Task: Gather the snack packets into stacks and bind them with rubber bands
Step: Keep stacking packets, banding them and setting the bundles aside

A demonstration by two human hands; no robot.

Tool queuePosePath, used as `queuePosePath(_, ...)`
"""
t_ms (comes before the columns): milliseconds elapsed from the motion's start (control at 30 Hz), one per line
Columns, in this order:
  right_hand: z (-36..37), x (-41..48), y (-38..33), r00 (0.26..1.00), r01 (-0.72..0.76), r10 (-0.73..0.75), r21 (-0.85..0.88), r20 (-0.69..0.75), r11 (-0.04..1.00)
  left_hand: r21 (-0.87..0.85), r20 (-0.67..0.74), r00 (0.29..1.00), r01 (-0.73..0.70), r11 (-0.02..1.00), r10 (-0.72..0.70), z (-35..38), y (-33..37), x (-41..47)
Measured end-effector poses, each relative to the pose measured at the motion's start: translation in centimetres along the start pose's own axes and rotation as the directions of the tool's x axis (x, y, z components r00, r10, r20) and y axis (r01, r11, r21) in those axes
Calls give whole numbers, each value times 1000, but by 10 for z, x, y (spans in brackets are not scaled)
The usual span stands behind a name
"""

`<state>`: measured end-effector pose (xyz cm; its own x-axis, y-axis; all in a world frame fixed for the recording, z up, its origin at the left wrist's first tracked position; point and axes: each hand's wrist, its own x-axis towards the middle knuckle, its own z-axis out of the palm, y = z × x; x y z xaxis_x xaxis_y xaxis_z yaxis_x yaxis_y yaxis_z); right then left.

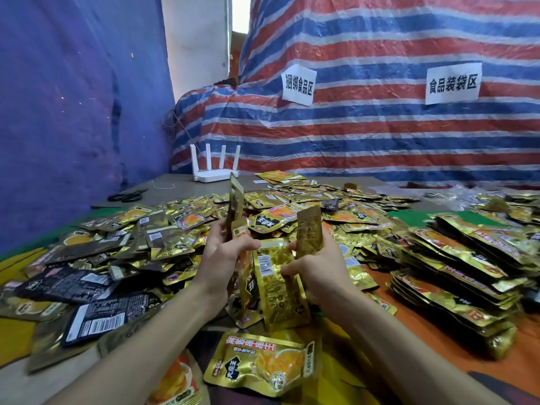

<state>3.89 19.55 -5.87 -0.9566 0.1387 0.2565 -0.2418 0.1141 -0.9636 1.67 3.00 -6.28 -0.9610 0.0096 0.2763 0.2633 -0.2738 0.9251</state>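
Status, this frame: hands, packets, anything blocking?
Left hand, right hand grip gold foil snack packets. No band visible. Loose heap behind; nothing blocking.

Even dim light, foil glare, perhaps edge-warped.

The counter (pixel 163 194) bears a heap of gold snack packets (pixel 292 211) at centre, stacked packets (pixel 455 273) at 3 o'clock, a white router (pixel 214 174) at 12, scissors (pixel 127 196) at 10.
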Motion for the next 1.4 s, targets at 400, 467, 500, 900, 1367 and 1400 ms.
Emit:
queuePosePath(400, 0, -4, 2, 883, 373, -439, -317, -166, 872, 321, 268, 962, -140, 937, 52, 7, -10, -24)
queuePosePath(467, 4, -9, 1, 908, 359, -393, -217, -143, 908, 456, 332, 941, -109, 883, -56, 7, -9, -26)
queuePosePath(500, 6, -11, 1, 936, 315, -334, -156, -112, 936, 532, 351, 931, -114, 839, -96, 7, -9, -27)
queuePosePath(900, 23, -26, -1, 940, 233, -232, 24, 251, 972, 506, 154, 986, -135, 852, 65, 24, -10, -30)
queuePosePath(1367, 18, -13, 5, 979, 201, -202, 14, 36, 979, 421, 492, 841, -5, 907, -224, 12, -9, -28)
queuePosePath(1400, 17, -12, 6, 979, 203, -202, 16, -14, 979, 381, 487, 842, 35, 924, -232, 13, -6, -27)
